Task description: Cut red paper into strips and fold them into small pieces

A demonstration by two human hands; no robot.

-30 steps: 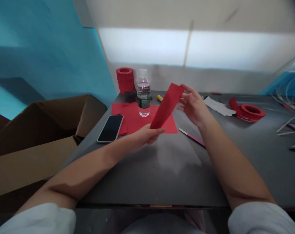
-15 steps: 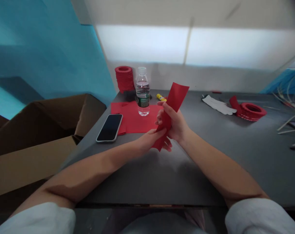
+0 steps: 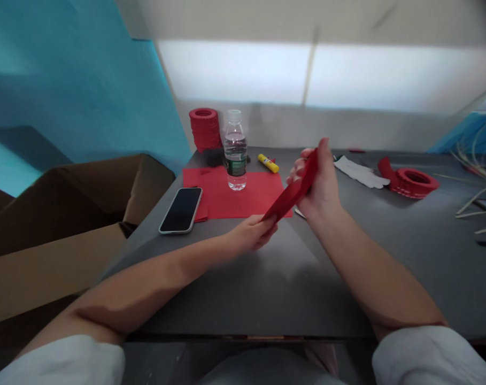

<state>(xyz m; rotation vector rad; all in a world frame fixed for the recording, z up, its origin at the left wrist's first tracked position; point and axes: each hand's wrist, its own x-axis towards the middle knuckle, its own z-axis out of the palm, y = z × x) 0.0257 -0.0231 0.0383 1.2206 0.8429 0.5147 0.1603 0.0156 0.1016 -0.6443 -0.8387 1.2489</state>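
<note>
Red paper strip (image 3: 293, 193) pinched at both ends between left hand (image 3: 254, 234) and right hand (image 3: 321, 182); best kept taut, edges aligned, clear of the worktop (image 3: 267, 278).

Head camera looks forward-down, close over the table (image 3: 234, 289), edges blurred.

Short sleeves here: both arms are bare from the upper arm down, with a loose, pale white-grey fabric sleeve bunched at each bottom corner of the view, left sleeve (image 3: 72, 361) and right sleeve (image 3: 431, 358). The cloth looks soft and plain, no print or logo that I can make out. The left hand (image 3: 253, 235) and the right hand (image 3: 321, 184) are both bare too: no gloves, rings, watch or wristband showing. Down between the arms there's a blurry strip of light grey clothing (image 3: 262, 371) over the lap, too fuzzy to tell more.
</note>
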